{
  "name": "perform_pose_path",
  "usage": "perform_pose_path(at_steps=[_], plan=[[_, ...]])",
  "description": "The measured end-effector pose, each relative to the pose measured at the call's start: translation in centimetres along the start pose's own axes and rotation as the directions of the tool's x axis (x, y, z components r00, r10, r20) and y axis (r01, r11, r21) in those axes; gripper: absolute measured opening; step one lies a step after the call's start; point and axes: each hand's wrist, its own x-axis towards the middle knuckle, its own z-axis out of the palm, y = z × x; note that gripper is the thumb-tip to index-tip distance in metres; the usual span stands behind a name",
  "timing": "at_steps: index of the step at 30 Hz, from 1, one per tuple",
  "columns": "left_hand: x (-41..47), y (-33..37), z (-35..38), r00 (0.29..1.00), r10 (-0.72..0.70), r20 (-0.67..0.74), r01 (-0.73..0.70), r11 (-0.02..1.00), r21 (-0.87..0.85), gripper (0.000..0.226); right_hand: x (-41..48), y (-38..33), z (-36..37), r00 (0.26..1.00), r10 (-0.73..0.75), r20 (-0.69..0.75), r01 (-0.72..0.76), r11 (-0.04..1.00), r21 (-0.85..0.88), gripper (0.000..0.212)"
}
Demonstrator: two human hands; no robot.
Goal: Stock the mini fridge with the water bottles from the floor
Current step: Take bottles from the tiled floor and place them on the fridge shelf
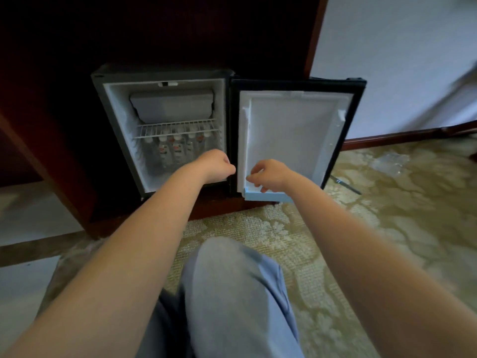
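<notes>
Under the wire shelf (178, 129) — water bottles (178, 151) upright, caps up

Black mini fridge (165, 107) with white lining; pale blue door shelf (265, 196); red-labelled clear bottles (178, 151); olive-beige carpet (387, 228) in floral damask; grey-blue trousers (232, 293) nearest

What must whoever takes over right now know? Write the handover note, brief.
Left hand: curled, empty, at the front of the mini fridge.
Right hand: fingers loosely curled over the blue door shelf, nothing seen in it.
Water bottles: standing in a row under the wire shelf.
Door: open.
Done: no bottles show on the carpet, only plastic wrap.
Left: probably check for strays, then close the door.
</notes>
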Motion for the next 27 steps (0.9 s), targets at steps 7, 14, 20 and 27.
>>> perform_pose_path(at_steps=[7,14,20,27], plan=[[-2.2,7.1,7.0,0.991,0.121,0.053,-0.124,0.991,0.048,0.015,-6.7,7.7,-1.6,0.934,0.191,-0.301,-0.187,0.981,0.043,0.024],[-5.4,13.5,17.5,0.938,0.273,0.212,-0.292,0.955,0.059,0.015,-13.4,18.0,-1.5,0.824,0.454,-0.340,-0.383,0.887,0.258,0.025],[-8.4,16.7,26.0,0.873,0.323,0.365,-0.375,0.924,0.080,0.018,-20.3,26.2,2.0,0.680,0.673,-0.289,-0.533,0.725,0.436,0.033],[-13.6,20.6,34.7,0.741,0.406,0.535,-0.537,0.836,0.109,0.027,-29.8,33.1,8.5,0.460,0.860,-0.224,-0.695,0.505,0.513,0.034]])
